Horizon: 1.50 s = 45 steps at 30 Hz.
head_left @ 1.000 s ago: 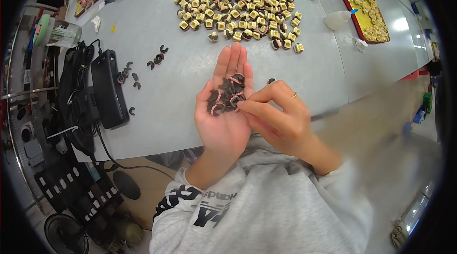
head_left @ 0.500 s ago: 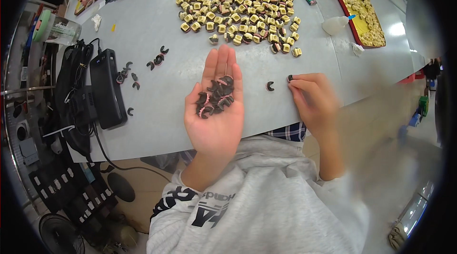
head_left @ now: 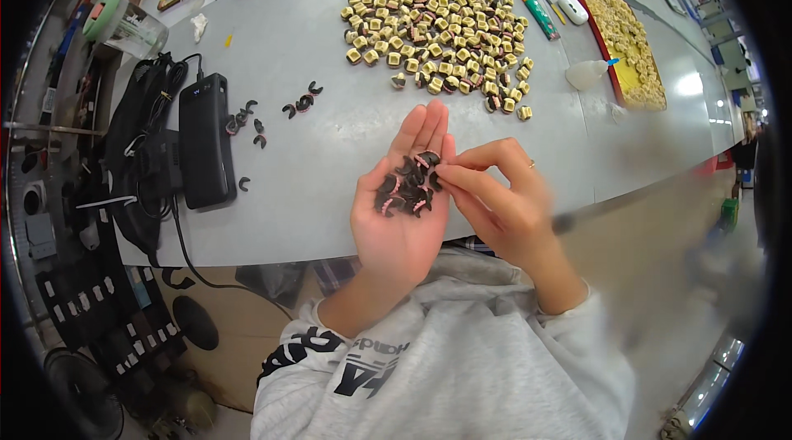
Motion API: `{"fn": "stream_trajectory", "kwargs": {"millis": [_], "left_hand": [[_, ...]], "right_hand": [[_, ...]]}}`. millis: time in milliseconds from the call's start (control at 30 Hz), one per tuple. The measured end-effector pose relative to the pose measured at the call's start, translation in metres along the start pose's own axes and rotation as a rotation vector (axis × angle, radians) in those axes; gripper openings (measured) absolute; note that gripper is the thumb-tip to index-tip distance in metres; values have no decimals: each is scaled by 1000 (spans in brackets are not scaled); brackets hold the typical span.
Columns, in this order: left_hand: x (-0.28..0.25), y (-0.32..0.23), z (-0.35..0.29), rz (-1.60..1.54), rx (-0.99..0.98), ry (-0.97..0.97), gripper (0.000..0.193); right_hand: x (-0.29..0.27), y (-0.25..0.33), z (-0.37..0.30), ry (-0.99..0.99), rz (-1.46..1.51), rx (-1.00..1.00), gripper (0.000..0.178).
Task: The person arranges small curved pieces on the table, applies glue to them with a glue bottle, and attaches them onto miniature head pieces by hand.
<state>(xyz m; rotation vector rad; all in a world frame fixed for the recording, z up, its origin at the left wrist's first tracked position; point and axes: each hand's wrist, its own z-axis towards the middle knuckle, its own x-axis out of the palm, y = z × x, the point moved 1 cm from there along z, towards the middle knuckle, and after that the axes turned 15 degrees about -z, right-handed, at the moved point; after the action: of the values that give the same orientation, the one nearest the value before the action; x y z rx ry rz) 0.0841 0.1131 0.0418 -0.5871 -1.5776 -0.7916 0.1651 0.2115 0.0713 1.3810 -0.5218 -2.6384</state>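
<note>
My left hand (head_left: pixel 400 229) is palm up over the table's near edge, its fingers stretched out. A heap of small dark curved pieces (head_left: pixel 407 186), some with pink beaded edges, lies in that palm. My right hand (head_left: pixel 511 201) reaches in from the right with thumb and fingertips pinched at the heap's right side. A dark curved piece (head_left: pixel 435 181) shows at those fingertips, partly hidden by them. More loose curved pieces (head_left: pixel 304 101) lie on the table to the left of my hands.
Beyond my hands spreads a large pile of small cream, dark and pink blocks (head_left: pixel 437 27). A black power bank (head_left: pixel 206 141) with cables stands left, a lidded jar (head_left: pixel 124 27) behind it. To the right are a squeeze bottle (head_left: pixel 584 74), a green tube (head_left: pixel 540 16) and a red-edged tray (head_left: pixel 623 48).
My right hand has come up from the table to my left palm, bringing the dark piece it pinched. The whole view has shifted a little, so the table things appear further right.
</note>
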Motion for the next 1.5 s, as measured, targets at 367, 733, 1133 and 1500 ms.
{"fn": "stream_trajectory", "kwargs": {"millis": [367,733,1133,1500], "left_hand": [[2,-19,3,-255,103,-10,50],[-4,-10,-2,-16,46,19,54],[-8,-16,-4,-24,60,39,53],[-6,-24,-4,-172,65,15,53]], "right_hand": [[12,-6,-37,41,56,302,20],[4,18,1,-82,32,133,37],[19,14,21,63,88,135,27],[8,-2,35,155,135,218,23]]}}
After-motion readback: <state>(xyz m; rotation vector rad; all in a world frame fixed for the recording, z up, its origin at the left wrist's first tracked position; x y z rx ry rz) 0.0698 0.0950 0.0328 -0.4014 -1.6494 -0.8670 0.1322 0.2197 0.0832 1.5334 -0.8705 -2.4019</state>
